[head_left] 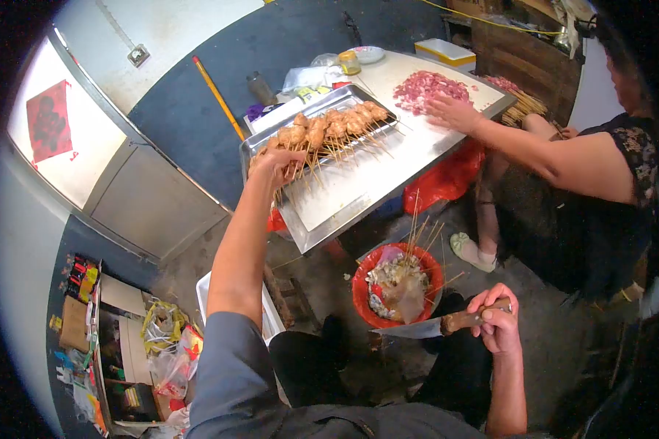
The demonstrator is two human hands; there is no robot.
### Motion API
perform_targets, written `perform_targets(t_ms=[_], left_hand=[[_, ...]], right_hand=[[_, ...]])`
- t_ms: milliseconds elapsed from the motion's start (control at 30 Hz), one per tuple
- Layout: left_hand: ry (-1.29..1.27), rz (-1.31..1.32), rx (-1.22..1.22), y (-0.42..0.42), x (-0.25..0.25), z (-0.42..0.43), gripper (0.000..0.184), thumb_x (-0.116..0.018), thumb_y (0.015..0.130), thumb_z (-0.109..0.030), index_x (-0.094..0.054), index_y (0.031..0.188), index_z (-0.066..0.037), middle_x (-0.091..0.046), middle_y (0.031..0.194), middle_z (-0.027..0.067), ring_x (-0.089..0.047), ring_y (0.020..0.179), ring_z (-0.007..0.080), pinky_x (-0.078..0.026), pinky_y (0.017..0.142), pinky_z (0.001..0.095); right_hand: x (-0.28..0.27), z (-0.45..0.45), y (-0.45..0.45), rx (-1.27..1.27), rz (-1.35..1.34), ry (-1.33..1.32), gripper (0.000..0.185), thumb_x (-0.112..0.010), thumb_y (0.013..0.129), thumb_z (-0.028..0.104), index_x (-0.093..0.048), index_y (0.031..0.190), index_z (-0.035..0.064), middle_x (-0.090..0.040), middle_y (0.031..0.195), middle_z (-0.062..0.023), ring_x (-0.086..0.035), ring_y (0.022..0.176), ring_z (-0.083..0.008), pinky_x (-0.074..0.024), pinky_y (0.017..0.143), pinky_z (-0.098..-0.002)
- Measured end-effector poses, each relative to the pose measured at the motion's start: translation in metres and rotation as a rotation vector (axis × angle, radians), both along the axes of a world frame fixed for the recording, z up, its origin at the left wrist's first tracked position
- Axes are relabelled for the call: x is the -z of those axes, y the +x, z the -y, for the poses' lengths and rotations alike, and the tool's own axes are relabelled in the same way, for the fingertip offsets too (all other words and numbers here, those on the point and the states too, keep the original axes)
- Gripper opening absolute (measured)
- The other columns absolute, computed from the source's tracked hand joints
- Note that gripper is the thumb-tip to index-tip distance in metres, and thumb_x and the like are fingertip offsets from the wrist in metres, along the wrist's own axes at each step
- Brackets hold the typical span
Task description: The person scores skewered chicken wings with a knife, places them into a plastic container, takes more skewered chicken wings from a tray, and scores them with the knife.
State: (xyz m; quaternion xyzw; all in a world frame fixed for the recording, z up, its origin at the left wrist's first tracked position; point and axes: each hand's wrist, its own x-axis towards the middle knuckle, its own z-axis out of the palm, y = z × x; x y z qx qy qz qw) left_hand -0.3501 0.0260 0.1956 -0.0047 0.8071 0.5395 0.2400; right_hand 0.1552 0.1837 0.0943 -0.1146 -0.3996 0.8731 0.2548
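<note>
My left hand (pixel 277 167) reaches to the near left end of a metal tray (pixel 246 157) on the table, its fingers closed around something among the skewers. Rows of meat skewers (pixel 337 126) fill the tray, with their bare sticks pointing toward me. What exactly those fingers grip is hidden. Over my lap, my right hand (pixel 496 322) is wrapped around the wooden handle of a knife (pixel 410 329), whose blade points left. Below the blade's far side stands a red basin (pixel 360 293) holding pale scraps and several thin sticks.
A co-worker's hand (pixel 450 113) touches chopped raw meat (pixel 426 89) on the white tabletop (pixel 344 186). Bundled skewers (pixel 526 108) lie beyond the table's right end. A white bin (pixel 274 325) is beside my left leg, near plastic bags (pixel 172 351) and shelving.
</note>
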Motion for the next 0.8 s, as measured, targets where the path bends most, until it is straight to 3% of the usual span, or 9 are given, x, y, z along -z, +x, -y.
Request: perform_targets(t_ms=[133,367,433,633,800], left_hand=[[-0.01,0.024,0.127,-0.003,0.004,0.002,0.021,-0.078,0.074,-0.01,-0.058,0.067,-0.012,-0.054,0.055,-0.0002,-0.048,0.046,0.0102,-0.033,0.041,0.0247],[-0.107,-0.029,0.095,-0.014,0.015,0.003,0.025,-0.075,0.076,-0.013,-0.056,0.06,-0.012,-0.052,0.054,0.0008,-0.045,0.046,0.0103,-0.028,0.042,0.0271],[0.067,0.109,0.031,-0.027,0.02,0.005,0.018,-0.071,0.08,-0.013,-0.058,0.068,-0.008,-0.055,0.057,0.0032,-0.052,0.048,0.0129,-0.038,0.04,0.0274],[0.158,0.234,0.091,-0.002,-0.019,0.017,0.011,-0.058,0.089,-0.009,-0.058,0.091,0.002,-0.062,0.066,0.0097,-0.063,0.054,0.017,-0.057,0.05,0.0267],[0.404,0.239,-0.009,-0.002,-0.011,0.028,0.012,-0.052,0.092,-0.01,-0.059,0.091,0.001,-0.061,0.065,0.0087,-0.054,0.047,0.0116,-0.046,0.042,0.0224]], right_hand=[[0.001,-0.002,0.0,-0.006,-0.002,0.01,0.025,-0.071,0.07,0.008,-0.049,0.084,0.0057,-0.064,0.083,-0.0215,-0.038,0.039,-0.0053,-0.048,0.038,-0.0258],[-0.003,0.0,0.0,-0.003,0.017,0.021,0.025,-0.071,0.069,0.009,-0.05,0.081,0.0049,-0.064,0.083,-0.0214,-0.046,0.043,-0.0091,-0.0496,0.04,-0.0269],[-0.002,0.0,0.0,-0.001,0.017,0.027,0.025,-0.072,0.069,0.009,-0.05,0.081,0.0049,-0.064,0.083,-0.0214,-0.048,0.045,-0.0107,-0.0498,0.04,-0.0271],[-0.004,0.001,-0.002,-0.026,0.019,0.039,0.025,-0.072,0.069,0.009,-0.051,0.081,0.005,-0.065,0.083,-0.0208,-0.053,0.047,-0.0143,-0.0505,0.041,-0.0276],[0.0,0.0,-0.001,-0.049,0.026,0.062,0.023,-0.071,0.07,0.008,-0.051,0.081,0.0052,-0.065,0.085,-0.0208,-0.058,0.055,-0.0176,-0.0507,0.042,-0.0278]])
